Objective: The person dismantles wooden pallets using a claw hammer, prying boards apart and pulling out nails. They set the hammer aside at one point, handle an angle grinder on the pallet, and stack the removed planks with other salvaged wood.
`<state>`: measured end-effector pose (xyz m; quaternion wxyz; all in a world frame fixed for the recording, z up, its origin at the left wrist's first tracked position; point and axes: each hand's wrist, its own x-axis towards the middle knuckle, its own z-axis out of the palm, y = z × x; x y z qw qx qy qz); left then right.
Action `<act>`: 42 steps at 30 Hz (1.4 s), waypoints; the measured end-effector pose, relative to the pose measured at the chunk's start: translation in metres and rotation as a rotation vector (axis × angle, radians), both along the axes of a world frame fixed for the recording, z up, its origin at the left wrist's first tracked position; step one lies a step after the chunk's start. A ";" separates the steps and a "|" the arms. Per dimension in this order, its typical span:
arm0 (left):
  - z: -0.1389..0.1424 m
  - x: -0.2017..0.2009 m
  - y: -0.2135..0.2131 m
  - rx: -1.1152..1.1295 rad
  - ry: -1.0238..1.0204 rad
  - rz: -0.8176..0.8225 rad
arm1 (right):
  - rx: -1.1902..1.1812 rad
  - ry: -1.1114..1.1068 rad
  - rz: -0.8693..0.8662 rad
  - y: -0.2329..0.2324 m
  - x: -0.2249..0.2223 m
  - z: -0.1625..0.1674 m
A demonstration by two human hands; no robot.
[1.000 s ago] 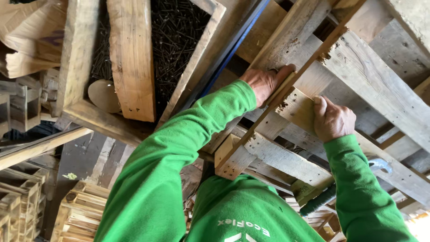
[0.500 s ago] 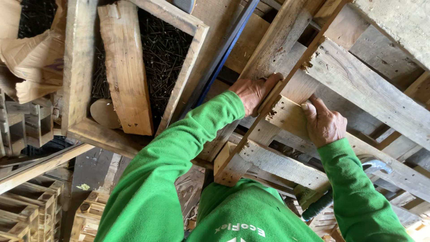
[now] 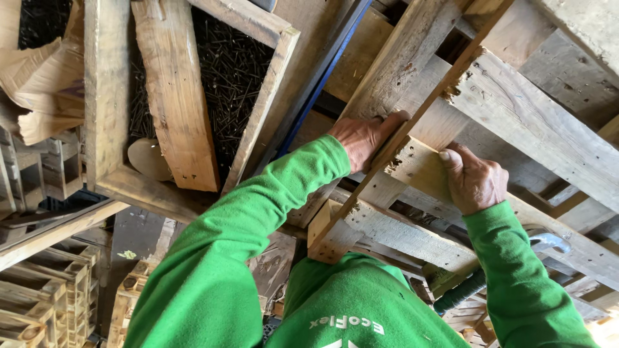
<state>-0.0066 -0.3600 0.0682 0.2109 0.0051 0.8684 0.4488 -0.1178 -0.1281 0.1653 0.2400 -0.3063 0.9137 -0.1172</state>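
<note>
— What are the hands doing?

— The left hand [image 3: 364, 138] wraps a tight grip around the edge of a thin slat [image 3: 412, 122] on the wooden pallet [image 3: 516, 122]. The right hand [image 3: 474, 180] is curled shut on a pallet board [image 3: 425, 169] just beside it.

— Where is the pallet?

— Right in front of the person in green sleeves. A wooden box of nails [image 3: 232, 71] sits to the left.

— How should they hold it?

— I think both hands should squeeze firmly, fingers away from splinters.
</note>
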 end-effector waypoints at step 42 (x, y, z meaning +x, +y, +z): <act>0.025 0.078 0.036 0.317 0.134 0.603 | -0.121 0.184 -0.120 0.009 0.016 0.011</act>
